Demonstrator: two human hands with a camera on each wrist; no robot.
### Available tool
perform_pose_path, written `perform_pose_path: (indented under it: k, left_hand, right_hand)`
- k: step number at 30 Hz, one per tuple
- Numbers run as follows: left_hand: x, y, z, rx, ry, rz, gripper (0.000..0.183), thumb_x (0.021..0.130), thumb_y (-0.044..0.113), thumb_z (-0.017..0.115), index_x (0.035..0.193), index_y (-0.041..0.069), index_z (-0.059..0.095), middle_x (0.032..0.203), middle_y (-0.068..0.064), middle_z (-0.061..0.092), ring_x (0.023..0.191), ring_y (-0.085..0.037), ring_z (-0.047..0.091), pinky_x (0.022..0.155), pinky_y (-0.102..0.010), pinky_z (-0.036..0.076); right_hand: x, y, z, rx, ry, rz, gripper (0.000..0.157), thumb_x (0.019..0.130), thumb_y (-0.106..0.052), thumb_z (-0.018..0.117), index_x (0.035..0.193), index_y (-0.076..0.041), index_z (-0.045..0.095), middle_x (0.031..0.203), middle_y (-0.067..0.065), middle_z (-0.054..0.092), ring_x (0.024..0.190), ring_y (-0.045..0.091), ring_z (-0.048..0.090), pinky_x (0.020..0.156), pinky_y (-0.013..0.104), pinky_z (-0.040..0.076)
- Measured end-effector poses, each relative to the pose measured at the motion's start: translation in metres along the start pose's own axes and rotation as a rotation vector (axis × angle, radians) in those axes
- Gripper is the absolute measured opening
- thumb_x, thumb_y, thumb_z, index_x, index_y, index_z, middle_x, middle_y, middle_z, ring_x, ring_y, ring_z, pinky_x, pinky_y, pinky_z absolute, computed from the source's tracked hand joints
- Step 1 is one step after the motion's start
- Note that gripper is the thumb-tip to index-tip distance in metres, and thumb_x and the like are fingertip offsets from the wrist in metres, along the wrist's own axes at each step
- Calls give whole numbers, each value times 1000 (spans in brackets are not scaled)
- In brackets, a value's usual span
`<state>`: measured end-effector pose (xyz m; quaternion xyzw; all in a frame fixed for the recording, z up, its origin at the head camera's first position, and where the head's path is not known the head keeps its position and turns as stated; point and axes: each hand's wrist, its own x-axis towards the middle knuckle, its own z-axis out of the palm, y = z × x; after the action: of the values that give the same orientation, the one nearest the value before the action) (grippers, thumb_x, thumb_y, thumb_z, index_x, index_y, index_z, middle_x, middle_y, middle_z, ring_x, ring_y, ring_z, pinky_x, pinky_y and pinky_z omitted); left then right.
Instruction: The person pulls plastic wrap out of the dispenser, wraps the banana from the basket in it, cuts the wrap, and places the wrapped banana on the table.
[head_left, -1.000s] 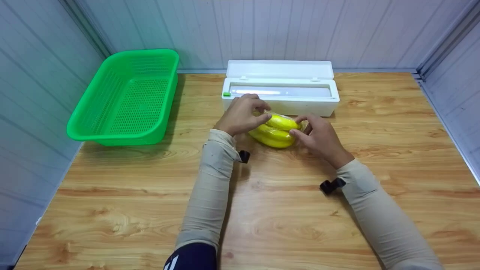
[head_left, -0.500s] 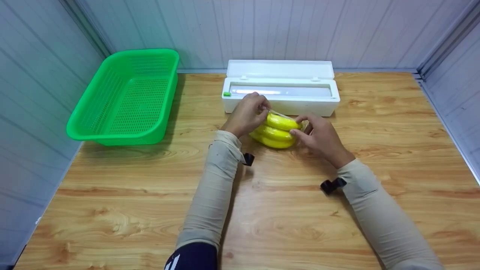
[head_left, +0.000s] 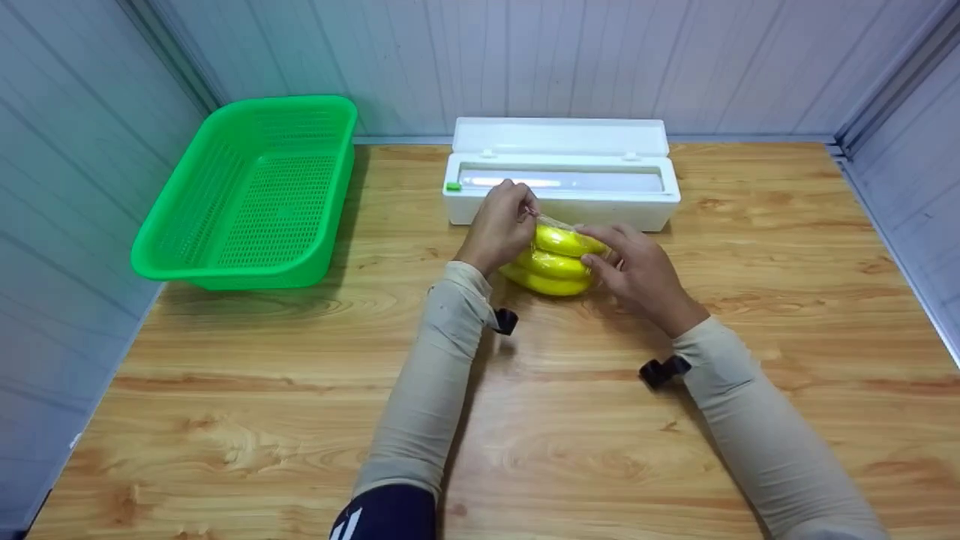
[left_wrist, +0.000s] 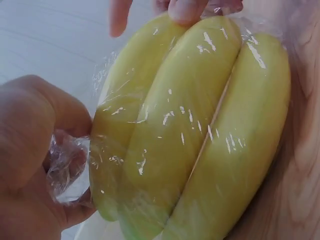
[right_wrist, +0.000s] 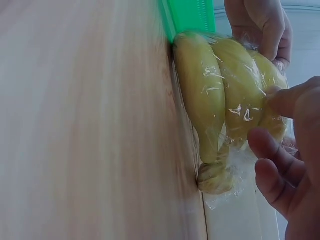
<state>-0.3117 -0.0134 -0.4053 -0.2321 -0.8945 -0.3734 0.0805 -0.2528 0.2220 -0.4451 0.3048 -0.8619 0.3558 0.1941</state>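
A bunch of yellow bananas (head_left: 553, 265), several side by side, lies on the table wrapped in clear cling film (left_wrist: 67, 167). My left hand (head_left: 501, 229) pinches a gathered bit of the film at the bunch's far left; the left wrist view shows it crumpled between the fingers. At the right end my right hand (head_left: 637, 271) holds the bunch, forefinger over the top banana and thumb at its near side. In the right wrist view the stem end (right_wrist: 216, 177) shows under the film, below the right hand's fingers.
Right behind the bananas stands a white cling film dispenser (head_left: 570, 212), its lid (head_left: 559, 137) raised, with a green slider (head_left: 453, 187) at the left. A green plastic basket (head_left: 322, 225) sits at the back left. Panel walls enclose the wooden table (head_left: 570, 450).
My left hand has shifted slightly right and up, its fingers closing on the film and drawing it taut. The right forefinger has slid left over the top banana.
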Motion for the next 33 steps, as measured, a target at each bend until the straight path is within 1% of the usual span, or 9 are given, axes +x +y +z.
perform_pose_path:
  k: [3,7,12,16,20,24,26,30,33]
  left_hand:
    - [1,0,2,-3,14,3,12,87,-4,60,88,7,61,88,-4,51,86,-18,48,79,-28,41]
    - [1,0,2,-15,14,32,15,86,-7,60,85,7,63,88,-4,50,86,-18,49,79,-28,42]
    - [-2,-5,-1,-89,19,83,23,86,-14,58,81,6,68,88,-4,49,86,-17,49,80,-26,44]
    - [-3,-7,-3,-76,10,95,24,88,-12,59,83,7,73,90,-3,49,86,-15,50,80,-24,45]
    - [-6,-8,-12,-12,-44,89,20,91,-3,63,90,11,78,91,-1,52,89,-14,50,80,-25,44]
    - [-8,-11,-25,-3,-120,84,18,91,8,65,97,16,81,92,1,56,91,-16,49,80,-29,43]
    - [-10,-12,-30,-10,-170,66,20,90,12,65,102,18,80,94,1,57,93,-18,49,81,-32,41]
    - [-11,-12,-36,11,-245,42,26,87,12,67,109,21,78,97,2,59,96,-19,50,83,-33,40]
    - [-9,-9,-35,69,-260,42,27,88,7,67,109,21,77,96,3,60,96,-17,50,84,-32,41]
  right_hand:
    - [0,-1,1,-56,-7,-36,39,95,-13,70,133,-22,65,107,9,63,69,14,57,58,31,50]
    - [1,-6,0,-154,-46,-12,37,96,-15,69,132,-18,63,107,11,60,64,14,54,53,30,47]
    - [2,-12,-1,-261,-86,14,37,96,-22,67,131,-14,59,108,13,58,54,15,47,47,30,42]
    - [3,-15,-1,-340,-86,2,37,96,-24,66,130,-12,59,105,14,59,49,16,39,42,31,37]
    - [4,-16,-1,-393,-86,-15,37,96,-25,65,130,-11,59,105,16,60,49,16,40,40,30,36]
    - [4,-15,0,-398,-85,-14,37,96,-25,64,130,-10,59,106,16,60,49,16,41,40,30,36]
    - [4,-14,-1,-387,-80,-11,38,96,-25,64,131,-10,60,105,16,60,49,16,40,40,30,37]
    - [3,-12,-1,-361,-59,-25,37,96,-24,65,130,-11,61,104,15,60,48,16,40,41,31,38]
    - [3,-11,-1,-342,-49,-38,36,95,-23,66,129,-12,61,103,15,59,49,15,41,42,30,40]
